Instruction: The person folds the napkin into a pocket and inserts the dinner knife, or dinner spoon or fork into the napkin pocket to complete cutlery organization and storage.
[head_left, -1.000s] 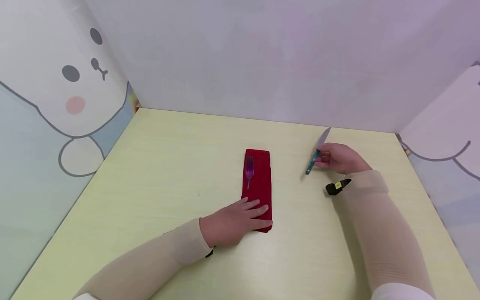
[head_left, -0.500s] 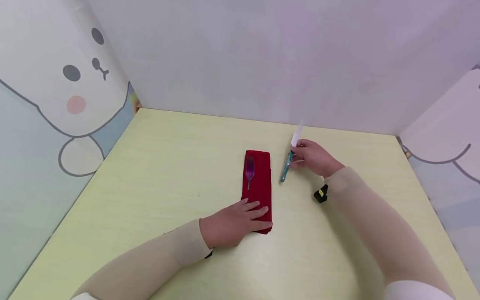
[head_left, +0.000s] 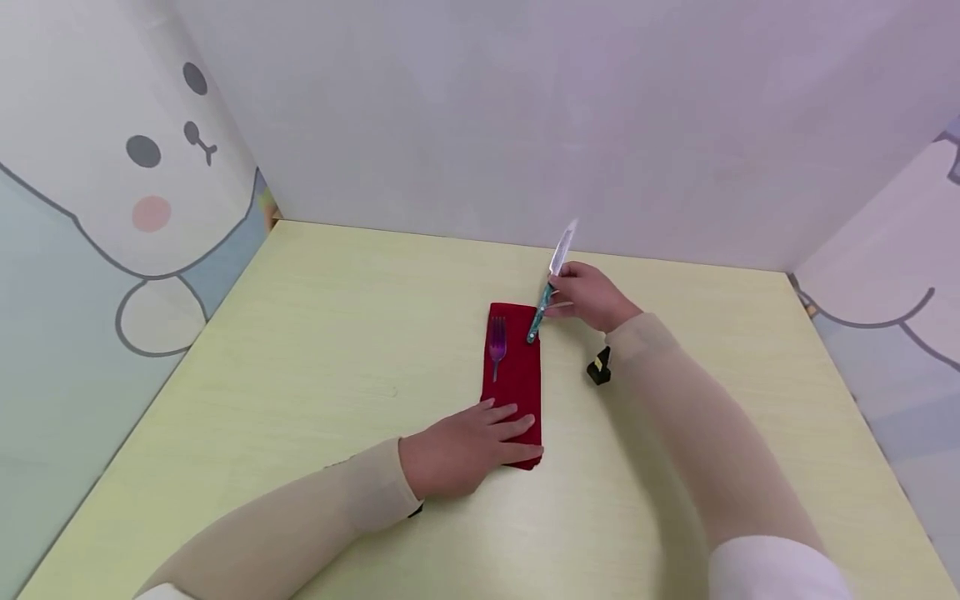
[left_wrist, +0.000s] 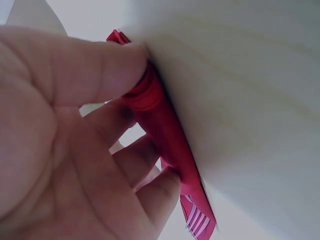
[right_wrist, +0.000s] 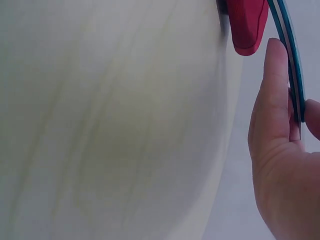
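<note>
A folded red cloth (head_left: 519, 375) lies lengthwise on the table. On its far left part rests a fork (head_left: 497, 340), tines pointing away; the left wrist view also shows the tines (left_wrist: 199, 223). My left hand (head_left: 461, 450) rests with spread fingers on the near end of the cloth. My right hand (head_left: 594, 297) pinches a knife by its teal handle (right_wrist: 291, 62), with the blade (head_left: 560, 252) pointing up and away. In the head view, the handle's butt overlaps the cloth's far right edge. The right wrist view shows a gap between handle and cloth.
The pale yellow table (head_left: 360, 333) meets a whitish wall (head_left: 465, 125) at its back edge. Side panels with cartoon drawings (head_left: 150, 208) stand at left and right. A black wrist device (head_left: 599, 367) hangs below the right cuff.
My right hand has carried the knife leftward from the table's right part to the cloth's far right edge. My left hand, the cloth and the fork have stayed put.
</note>
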